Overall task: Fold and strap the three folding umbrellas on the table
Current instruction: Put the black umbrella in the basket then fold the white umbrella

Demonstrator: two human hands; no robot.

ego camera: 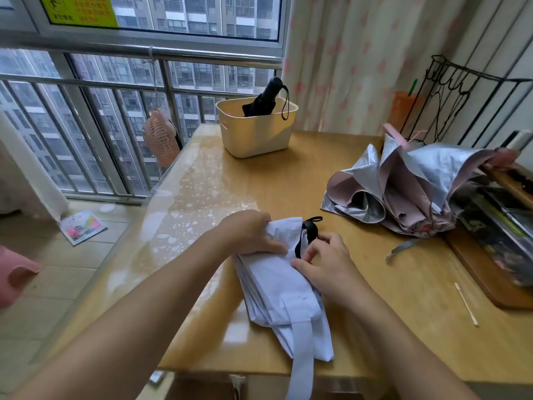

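Observation:
A white folding umbrella [284, 295] lies collapsed at the table's near edge, its black handle [310, 228] pointing away from me and its white strap [302, 362] hanging over the edge. My left hand [251, 232] grips the bunched white canopy near the handle end. My right hand [326, 262] rests on the canopy just right of it, fingers curled and pinching the fabric beside the black wrist cord. A silver and pink umbrella [409, 186] lies unfolded and rumpled at the right. A black umbrella [264, 99], folded, stands in the cream basket [256, 134].
The wooden table [317, 183] has a glossy left side. A wooden tray [490, 267] with dark items sits at the right edge, and a cotton swab [466, 304] lies in front of it. A black wire rack [461, 96] stands behind the silver umbrella. A window railing runs along the left.

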